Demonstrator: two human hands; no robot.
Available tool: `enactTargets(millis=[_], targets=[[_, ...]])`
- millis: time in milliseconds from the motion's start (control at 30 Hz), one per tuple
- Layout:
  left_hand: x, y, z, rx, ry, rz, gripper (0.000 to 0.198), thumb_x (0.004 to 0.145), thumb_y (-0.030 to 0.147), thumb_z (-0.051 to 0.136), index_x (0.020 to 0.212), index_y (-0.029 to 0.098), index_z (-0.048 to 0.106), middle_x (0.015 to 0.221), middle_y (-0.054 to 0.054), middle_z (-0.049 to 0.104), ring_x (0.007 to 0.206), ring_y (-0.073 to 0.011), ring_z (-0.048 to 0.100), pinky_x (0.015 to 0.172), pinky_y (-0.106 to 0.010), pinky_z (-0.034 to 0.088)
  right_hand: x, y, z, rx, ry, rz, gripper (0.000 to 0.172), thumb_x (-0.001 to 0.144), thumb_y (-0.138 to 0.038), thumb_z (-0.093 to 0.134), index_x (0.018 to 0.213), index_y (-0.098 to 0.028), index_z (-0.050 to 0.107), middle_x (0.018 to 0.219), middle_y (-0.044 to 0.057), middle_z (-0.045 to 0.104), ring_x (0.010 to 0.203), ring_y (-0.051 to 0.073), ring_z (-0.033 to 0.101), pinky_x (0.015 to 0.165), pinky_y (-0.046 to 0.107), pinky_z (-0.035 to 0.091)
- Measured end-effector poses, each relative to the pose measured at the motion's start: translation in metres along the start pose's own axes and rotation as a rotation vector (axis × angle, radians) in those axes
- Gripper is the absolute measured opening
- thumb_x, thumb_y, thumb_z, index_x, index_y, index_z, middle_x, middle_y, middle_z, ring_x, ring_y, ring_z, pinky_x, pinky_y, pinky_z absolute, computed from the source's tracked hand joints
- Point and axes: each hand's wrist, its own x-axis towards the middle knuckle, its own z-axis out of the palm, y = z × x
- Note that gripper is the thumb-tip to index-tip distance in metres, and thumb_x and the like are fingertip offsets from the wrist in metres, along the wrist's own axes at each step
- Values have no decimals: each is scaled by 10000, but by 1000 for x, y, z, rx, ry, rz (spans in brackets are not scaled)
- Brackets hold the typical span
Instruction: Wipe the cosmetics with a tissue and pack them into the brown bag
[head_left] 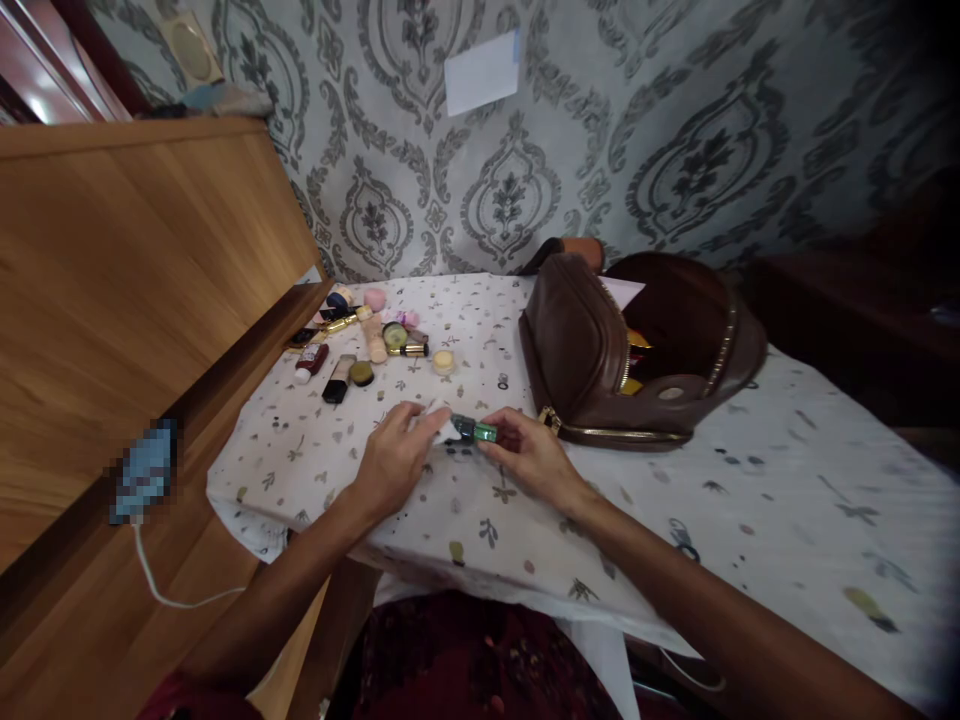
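Note:
Over the patterned tablecloth (pixel 540 520), my two hands meet at a small dark tube with a shiny green end (pixel 486 432), shaped like a cosmetic tube. The fingers of my right hand (pixel 534 452) pinch its green end. My left hand (pixel 396 455) grips a white tissue or wipe (pixel 441 425) against the dark end. Part of the tube is covered by the tissue and fingers. Just right of my right hand stands an open brown leather bag (pixel 574 345) with gold zips and a few yellow and red things inside.
Several cosmetics lie at the back left, among them a brown bottle (pixel 313 362), a beige tube (pixel 373 338), a black-capped bottle (pixel 340 379) and a small yellow jar (pixel 443 362). A wooden panel (pixel 150 230) borders the left side. A cable (pixel 157 590) trails there.

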Motion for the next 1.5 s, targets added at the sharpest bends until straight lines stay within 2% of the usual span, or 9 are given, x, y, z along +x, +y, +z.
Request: enactTargets(millis=[133, 233, 333, 467, 800, 967, 1200, 1367, 1500], targets=[[11, 15, 18, -10, -37, 190, 365, 928, 94, 399, 1236, 152, 589, 1172, -148, 578, 1130, -238, 542, 951, -400, 514, 0, -1, 0, -10, 4, -24, 182, 720, -280, 645, 873, -188, 607, 752, 0, 660, 668, 143, 601, 635, 266, 493], [9, 20, 25, -14, -68, 255, 355, 943, 204, 464, 1277, 119, 549, 1253, -185, 576, 1226, -281, 516, 1016, -467, 481, 0, -3, 0, -27, 14, -38, 169, 711, -271, 632, 854, -183, 615, 715, -10, 635, 621, 126, 562, 589, 247, 464], [5, 18, 26, 22, -37, 277, 325, 970, 255, 467, 1256, 131, 560, 1262, -166, 607, 1228, -273, 543, 1003, -449, 498, 0, -4, 0, -42, 13, -39, 169, 719, -298, 644, 843, -186, 621, 706, -11, 624, 613, 122, 543, 571, 240, 449], [2, 11, 26, 73, -11, 323, 278, 977, 182, 451, 1211, 113, 584, 1240, -139, 642, 1198, -264, 574, 960, -419, 520, 0, -4, 0, -31, -9, -27, 192, 735, -340, 662, 838, -184, 621, 731, 0, 635, 649, 134, 565, 607, 253, 463], [-10, -32, 11, 14, -11, 19, 281, 967, 197, 467, 1212, 174, 604, 1217, -120, 649, 1167, -237, 576, 992, -443, 508, -1, -4, -1, -13, -11, 28, 212, 727, -348, 683, 854, -190, 623, 770, 11, 637, 692, 152, 585, 630, 274, 472], [-10, -43, 8, -71, -6, -94, 267, 972, 222, 464, 1179, 178, 627, 1184, -105, 661, 1137, -222, 595, 1011, -427, 506, -1, -5, -2, 15, -23, 38, 233, 725, -375, 693, 852, -193, 624, 759, 12, 630, 674, 145, 570, 605, 269, 469], [-4, -43, 6, -116, -46, -164, 264, 974, 258, 462, 1158, 198, 642, 1168, -88, 665, 1125, -214, 604, 1008, -411, 508, 0, -7, -3, 128, -15, 59, 386, 691, -497, 753, 903, -198, 632, 808, 25, 657, 721, 157, 604, 673, 303, 521], [1, -32, 4, 22, -69, -80, 254, 972, 222, 456, 1142, 162, 634, 1138, -104, 670, 1078, -234, 607, 978, -430, 509, -1, -7, -3, 172, 4, 63, 430, 642, -510, 802, 891, -194, 647, 849, 33, 678, 773, 169, 635, 752, 331, 541], [6, -13, 5, 75, -95, -6, 260, 982, 236, 443, 1159, 160, 617, 1152, -121, 658, 1081, -245, 601, 960, -437, 503, -2, -7, -2, 174, 29, 41, 394, 652, -482, 807, 883, -193, 671, 840, 30, 679, 782, 170, 645, 779, 335, 546]])
